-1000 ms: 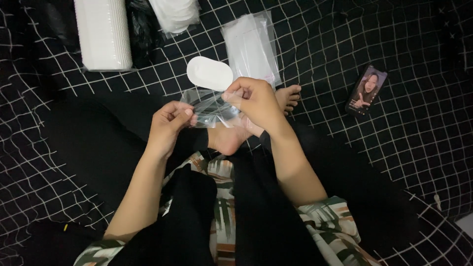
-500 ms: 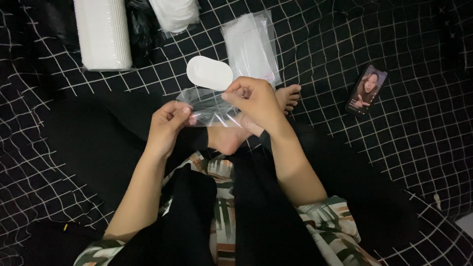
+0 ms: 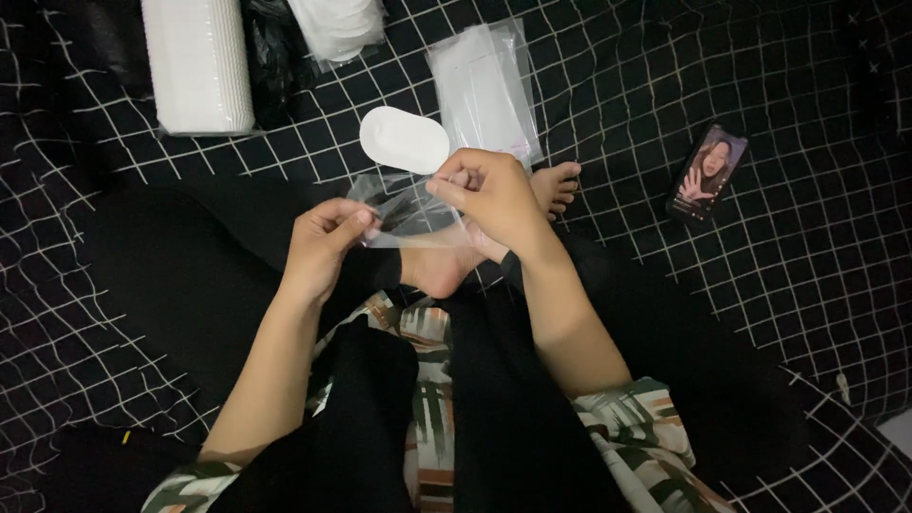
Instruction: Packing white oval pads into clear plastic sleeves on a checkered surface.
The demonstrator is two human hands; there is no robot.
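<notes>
A small clear plastic bag (image 3: 404, 207) is stretched between both hands above my crossed legs. My left hand (image 3: 323, 245) pinches its near left edge. My right hand (image 3: 489, 195) pinches its upper right edge. Just beyond the bag, a white oval pad (image 3: 404, 140) lies on the black grid-patterned cloth (image 3: 807, 237). My bare feet show under and beside the right hand.
A stack of clear plastic bags (image 3: 484, 90) lies beyond the right hand. A tall white stack (image 3: 198, 62) and a bag of white pads (image 3: 339, 26) sit at the far left. A phone (image 3: 708, 173) with a lit screen lies to the right.
The clear bag has been pulled a little flatter between the hands; the right hand shifted slightly toward the white pad. Otherwise the scene is the same.
</notes>
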